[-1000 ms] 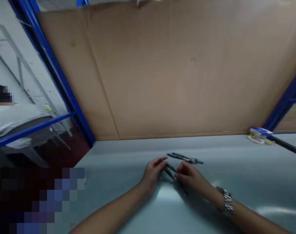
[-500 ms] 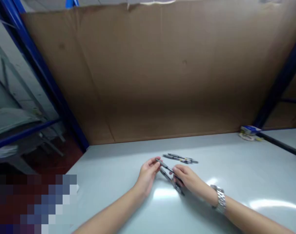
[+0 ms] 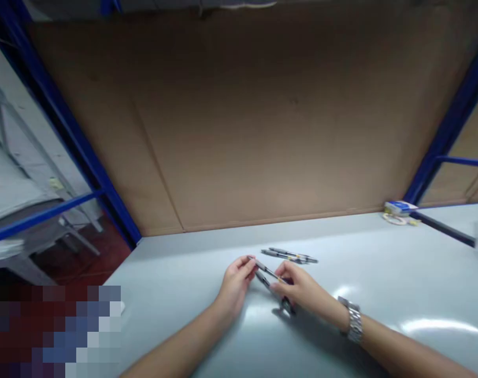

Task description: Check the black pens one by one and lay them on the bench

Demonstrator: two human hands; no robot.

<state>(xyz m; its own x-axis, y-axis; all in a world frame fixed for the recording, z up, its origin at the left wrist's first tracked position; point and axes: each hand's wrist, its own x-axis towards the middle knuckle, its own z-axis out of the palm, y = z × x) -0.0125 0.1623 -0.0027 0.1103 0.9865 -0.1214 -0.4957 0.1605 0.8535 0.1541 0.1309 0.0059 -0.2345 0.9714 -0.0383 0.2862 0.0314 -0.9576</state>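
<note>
My left hand (image 3: 236, 281) pinches the grey tip end of a pen (image 3: 267, 270) just above the white table (image 3: 176, 294). The fingers of my right hand (image 3: 298, 283), closed around the same pen, grip its other end. Beneath this pen lies a second one (image 3: 262, 279), its middle covered by my right fingers and its dark end showing below them. Whether a hand also grips that lower pen is unclear. Two more pens (image 3: 289, 255) rest side by side on the table, just beyond my hands.
A blue and white box (image 3: 399, 207) and a pale ring-shaped item (image 3: 395, 219) sit at the table's back right. A cardboard panel (image 3: 239, 131) rises behind the table between blue metal posts. At left stands a grey chair (image 3: 30, 252).
My right fingers have shifted on the pen and now cover more of the lower pen. The view has moved slightly. The two far pens lie as before.
</note>
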